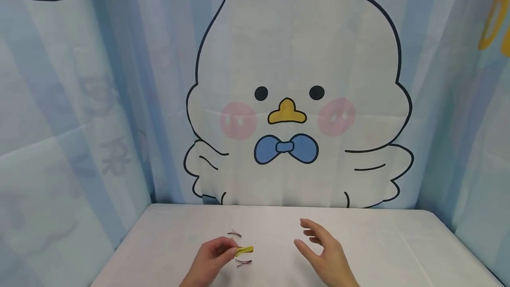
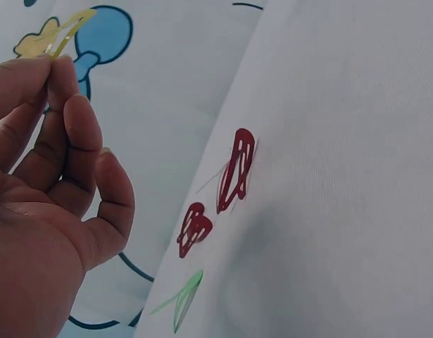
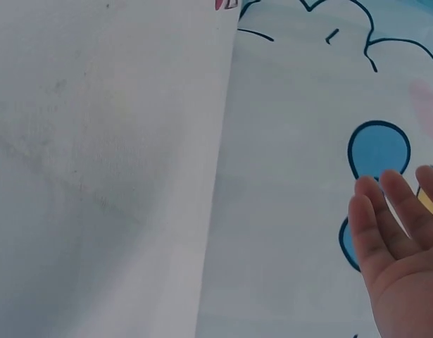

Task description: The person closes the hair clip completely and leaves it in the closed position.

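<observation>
A yellow snap hair clip is pinched between the thumb and fingertips of my left hand, held up over the table. In the left wrist view, the same yellow clip sticks out past the fingertips. Two dark red hair clips and a green hair clip lie on the table in that view. The head view shows a clip close under the left hand and another just beyond it. My right hand hovers to the right, thumb spread from its loosely bent fingers, holding nothing.
The white table has rounded far corners. Behind it hangs a blue-striped cloth printed with a big white bird, and similar cloth closes in the left and right sides.
</observation>
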A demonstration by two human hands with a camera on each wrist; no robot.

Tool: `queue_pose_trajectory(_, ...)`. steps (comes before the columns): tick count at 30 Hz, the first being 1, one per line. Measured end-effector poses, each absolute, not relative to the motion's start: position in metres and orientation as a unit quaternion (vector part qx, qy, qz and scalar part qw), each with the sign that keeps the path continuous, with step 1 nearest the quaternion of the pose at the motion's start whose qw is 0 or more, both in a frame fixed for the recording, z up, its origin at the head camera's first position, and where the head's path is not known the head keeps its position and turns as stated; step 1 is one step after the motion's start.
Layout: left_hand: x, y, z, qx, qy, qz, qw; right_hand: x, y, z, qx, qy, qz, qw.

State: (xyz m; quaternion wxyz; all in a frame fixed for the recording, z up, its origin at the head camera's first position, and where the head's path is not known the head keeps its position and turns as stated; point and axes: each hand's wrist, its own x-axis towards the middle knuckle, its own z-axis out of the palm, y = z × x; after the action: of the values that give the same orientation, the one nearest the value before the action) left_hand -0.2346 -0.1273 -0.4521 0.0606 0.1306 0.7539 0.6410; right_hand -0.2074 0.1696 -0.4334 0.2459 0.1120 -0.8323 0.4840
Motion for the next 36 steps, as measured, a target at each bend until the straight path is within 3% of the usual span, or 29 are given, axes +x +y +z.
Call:
queue_pose_trajectory(12, -0.238, -0.108, -0.448, 0.145, 0.729, 0.666, 0.066, -0.209, 0.158, -0.426, 0.095, -0.822, 0.525, 0.198)
queue_pose_trajectory(26, -0.238, -0.085, -0.439, 0.128, 0.715, 0.683, 0.074, -0.207, 0.144, -0.430, 0.132, -0.783, 0.577, 0.192)
queue_pose_trajectory(36, -0.237, -0.071, -0.441, 0.129, 0.706, 0.691, 0.093, -0.203, 0.136, -0.426, 0.132, -0.770, 0.612, 0.124)
